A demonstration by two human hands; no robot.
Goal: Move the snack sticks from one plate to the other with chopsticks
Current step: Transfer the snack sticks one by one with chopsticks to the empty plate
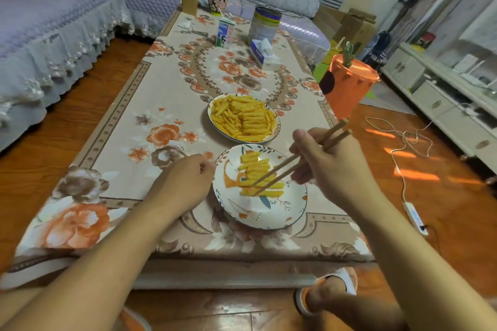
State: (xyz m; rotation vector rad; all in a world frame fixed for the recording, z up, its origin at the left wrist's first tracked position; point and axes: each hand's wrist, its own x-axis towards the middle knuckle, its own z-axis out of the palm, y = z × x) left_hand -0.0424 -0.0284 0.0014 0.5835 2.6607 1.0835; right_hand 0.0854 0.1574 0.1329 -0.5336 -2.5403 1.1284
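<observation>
My right hand [326, 158] grips the chopsticks [298, 160], their long axis slanting from far right down to near left, tips on the sticks [259, 174] lying crosswise on the near plate [258, 216]. My left hand [185, 180], curled, empty, rests beside it. The far plate [275, 130] holds more.

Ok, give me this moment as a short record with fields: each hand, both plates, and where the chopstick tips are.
right hand: holds chopsticks
chopstick tips: down among the sticks on the near plate
left hand: fingers curled at the near plate's left rim
near plate: small row of snack sticks
far plate: heaped with sticks
</observation>
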